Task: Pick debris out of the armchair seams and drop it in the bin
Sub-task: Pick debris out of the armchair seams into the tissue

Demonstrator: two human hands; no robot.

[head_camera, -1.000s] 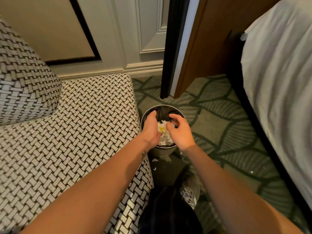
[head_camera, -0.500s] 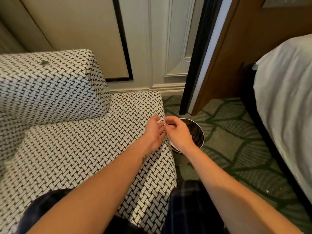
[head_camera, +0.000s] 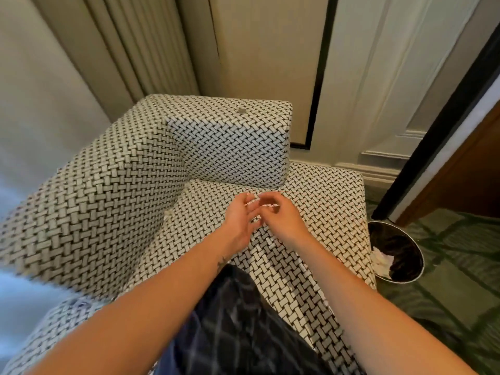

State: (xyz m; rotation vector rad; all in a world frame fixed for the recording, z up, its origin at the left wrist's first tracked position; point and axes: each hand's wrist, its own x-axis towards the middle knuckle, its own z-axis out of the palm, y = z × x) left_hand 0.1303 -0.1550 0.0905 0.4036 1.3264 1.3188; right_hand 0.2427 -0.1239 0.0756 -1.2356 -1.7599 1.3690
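Your armchair (head_camera: 108, 198) fills the view. Beside its seat's right edge, the bin (head_camera: 403, 244) stands on the carpet (head_camera: 460, 272), holding crumpled white scraps (head_camera: 381, 259). Over the seat, your left hand (head_camera: 239, 220) is relaxed with its fingers straight. Your right hand (head_camera: 281, 220) curls, but I cannot tell if it pinches anything.

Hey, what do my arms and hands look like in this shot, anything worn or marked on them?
The left forearm and right forearm are bare, with no sleeves in view. The left hand and right hand wear no gloves, and I can make out no watch, bracelet or rings. A small dark tattoo sits near the left wrist.
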